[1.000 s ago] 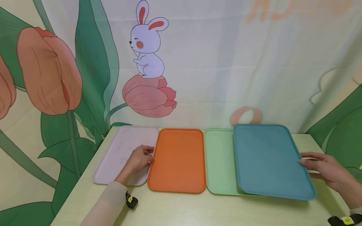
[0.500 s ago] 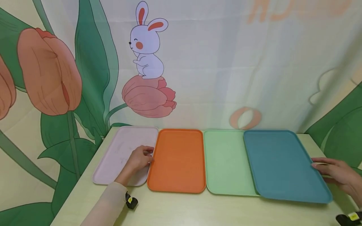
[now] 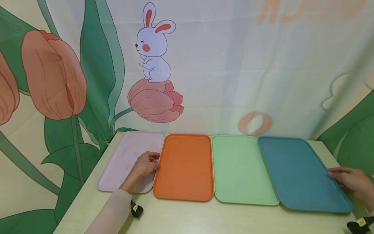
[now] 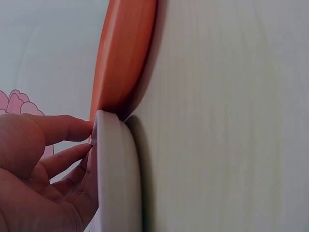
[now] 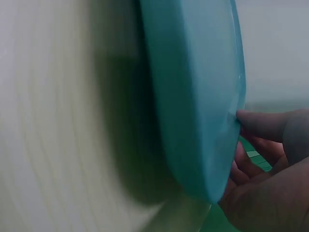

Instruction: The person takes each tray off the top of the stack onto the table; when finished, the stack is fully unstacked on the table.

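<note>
In the head view my right hand point(image 3: 352, 182) grips a blue tray point(image 3: 304, 172) by its right rim. In the right wrist view the thumb lies at the rim, with the other fingers lower down behind the tray; a dark shadow shows on the table beside it. My left hand point(image 3: 144, 167) rests over a pale lilac tray point(image 3: 125, 162), fingertips touching the rim where it meets an orange tray point(image 3: 184, 167). In the left wrist view those fingertips point(image 4: 87, 129) reach the pale rim, partly hidden behind it. A light green tray point(image 3: 242, 169) lies between the orange and blue ones.
All the trays lie side by side along the back of a pale wooden table point(image 3: 175, 217). Behind them hangs a cloth backdrop point(image 3: 216, 65) printed with tulips and a white rabbit.
The blue tray has moved right and down with my right hand, uncovering the green tray, and its left edge now meets that tray's right edge. My left hand has stayed in place.
</note>
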The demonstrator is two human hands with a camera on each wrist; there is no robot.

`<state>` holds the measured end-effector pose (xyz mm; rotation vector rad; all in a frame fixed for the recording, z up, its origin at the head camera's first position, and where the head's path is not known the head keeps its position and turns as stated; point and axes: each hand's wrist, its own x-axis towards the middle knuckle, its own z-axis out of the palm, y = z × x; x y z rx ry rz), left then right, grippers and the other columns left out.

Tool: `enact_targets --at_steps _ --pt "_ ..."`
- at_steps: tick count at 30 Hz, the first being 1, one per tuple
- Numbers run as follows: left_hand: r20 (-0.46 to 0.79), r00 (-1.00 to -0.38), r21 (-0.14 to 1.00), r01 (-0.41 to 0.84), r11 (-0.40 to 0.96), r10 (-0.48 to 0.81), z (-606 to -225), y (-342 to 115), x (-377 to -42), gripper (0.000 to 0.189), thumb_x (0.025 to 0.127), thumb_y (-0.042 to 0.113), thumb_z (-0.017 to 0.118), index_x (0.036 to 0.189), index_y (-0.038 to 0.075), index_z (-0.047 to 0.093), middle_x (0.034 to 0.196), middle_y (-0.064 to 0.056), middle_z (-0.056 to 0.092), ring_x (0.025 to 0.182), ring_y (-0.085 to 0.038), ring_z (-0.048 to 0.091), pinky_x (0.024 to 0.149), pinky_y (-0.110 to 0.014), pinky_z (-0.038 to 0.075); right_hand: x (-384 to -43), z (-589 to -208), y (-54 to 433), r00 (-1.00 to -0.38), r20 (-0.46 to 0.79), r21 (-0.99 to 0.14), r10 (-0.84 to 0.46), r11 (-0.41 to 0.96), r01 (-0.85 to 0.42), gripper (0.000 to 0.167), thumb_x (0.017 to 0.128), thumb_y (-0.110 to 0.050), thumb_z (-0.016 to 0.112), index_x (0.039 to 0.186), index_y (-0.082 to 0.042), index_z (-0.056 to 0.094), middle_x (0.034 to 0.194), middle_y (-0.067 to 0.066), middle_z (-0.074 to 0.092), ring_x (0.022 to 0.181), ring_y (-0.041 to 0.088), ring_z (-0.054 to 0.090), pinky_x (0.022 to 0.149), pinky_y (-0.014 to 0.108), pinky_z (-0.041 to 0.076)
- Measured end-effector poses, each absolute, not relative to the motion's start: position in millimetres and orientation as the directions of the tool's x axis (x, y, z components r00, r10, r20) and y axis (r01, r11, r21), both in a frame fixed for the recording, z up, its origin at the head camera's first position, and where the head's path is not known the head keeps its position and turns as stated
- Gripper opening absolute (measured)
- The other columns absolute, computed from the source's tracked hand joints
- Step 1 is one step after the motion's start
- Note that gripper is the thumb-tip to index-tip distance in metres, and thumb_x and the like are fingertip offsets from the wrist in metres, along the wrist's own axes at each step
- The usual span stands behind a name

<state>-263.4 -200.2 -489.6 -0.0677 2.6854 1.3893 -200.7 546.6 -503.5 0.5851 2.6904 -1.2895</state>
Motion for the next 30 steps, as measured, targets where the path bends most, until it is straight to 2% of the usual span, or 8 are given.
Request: enact_targets --at_steps 1,3,7,8,10,14,26,30 --pt "-0.126 -0.992 0.808 -0.095 0.582 0.013 -490 -200 -264 0.047 0.088 -0.003 0.069 0.136 -0.002 0.067 0.109 -0.015 0.069 0.093 -0.024 0.064 0.071 -0.033 0.062 -202 -508 548 -0.917 -0.243 -0.72 0.317 0.574 0.39 0.054 0.108 -0.021 0.06 0.143 0.019 0.049 0.147 0.047 0.041 0.117 0.059 0.058 0.082 0.052 0.06" --pt "-0.129 -0.992 0.804 -0.098 0.587 0.011 -490 -199 -264 0.047 0.089 -0.002 0.07 0.136 -0.002 0.067 0.111 -0.015 0.069 0.094 -0.024 0.063 0.071 -0.033 0.062 -204 -513 549 -0.907 -0.233 -0.7 0.352 0.586 0.407 0.052 0.109 -0.02 0.059 0.144 0.018 0.049 0.149 0.047 0.038 0.128 0.064 0.048 0.082 0.054 0.058" --pt "-0.132 -0.991 0.797 -0.099 0.595 0.011 -491 -198 -266 0.047 0.089 -0.001 0.07 0.136 0.0 0.067 0.113 -0.015 0.068 0.095 -0.025 0.063 0.071 -0.032 0.061 -203 -510 542 -0.892 -0.175 -0.638 0.416 0.642 0.425 0.046 0.108 -0.014 0.056 0.141 0.019 0.051 0.132 0.047 0.05 0.109 0.058 0.058 0.068 0.046 0.054" --pt "-0.133 -0.991 0.798 -0.099 0.595 0.013 -492 -198 -266 0.047 0.089 -0.001 0.07 0.136 0.0 0.067 0.113 -0.015 0.068 0.095 -0.025 0.063 0.071 -0.032 0.061 -203 -508 539 -0.884 -0.165 -0.618 0.437 0.653 0.438 0.044 0.109 -0.012 0.054 0.14 0.019 0.051 0.131 0.046 0.05 0.107 0.057 0.057 0.067 0.048 0.053" --pt "-0.135 -0.991 0.799 -0.099 0.593 0.017 -492 -197 -266 0.047 0.089 -0.001 0.07 0.136 0.0 0.067 0.113 -0.015 0.068 0.095 -0.025 0.063 0.071 -0.032 0.061 -201 -505 535 -0.864 -0.158 -0.591 0.479 0.655 0.471 0.041 0.109 -0.009 0.05 0.14 0.019 0.05 0.133 0.047 0.047 0.11 0.058 0.054 0.073 0.056 0.053" --pt "-0.133 -0.991 0.799 -0.096 0.594 0.018 -492 -198 -265 0.047 0.089 -0.001 0.07 0.136 -0.001 0.067 0.114 -0.015 0.069 0.096 -0.025 0.064 0.071 -0.032 0.062 -199 -503 532 -0.838 -0.182 -0.563 0.515 0.644 0.518 0.041 0.111 -0.007 0.045 0.143 0.018 0.047 0.148 0.049 0.03 0.13 0.065 0.037 0.098 0.071 0.044" --pt "-0.127 -0.992 0.802 -0.087 0.591 0.027 -490 -199 -265 0.047 0.088 0.0 0.071 0.135 -0.002 0.067 0.113 -0.017 0.068 0.092 -0.024 0.063 0.069 -0.032 0.06 -201 -507 537 -0.845 -0.201 -0.547 0.495 0.659 0.516 0.042 0.11 -0.009 0.049 0.142 0.019 0.049 0.148 0.048 0.032 0.133 0.067 0.035 0.103 0.07 0.043" --pt "-0.125 -0.992 0.803 -0.083 0.59 0.031 -491 -200 -264 0.048 0.087 -0.001 0.071 0.135 -0.003 0.067 0.112 -0.017 0.068 0.09 -0.023 0.063 0.068 -0.032 0.06 -201 -514 542 -0.842 -0.236 -0.583 0.485 0.622 0.522 0.045 0.11 -0.011 0.051 0.145 0.018 0.048 0.148 0.048 0.033 0.133 0.065 0.039 0.098 0.067 0.049"
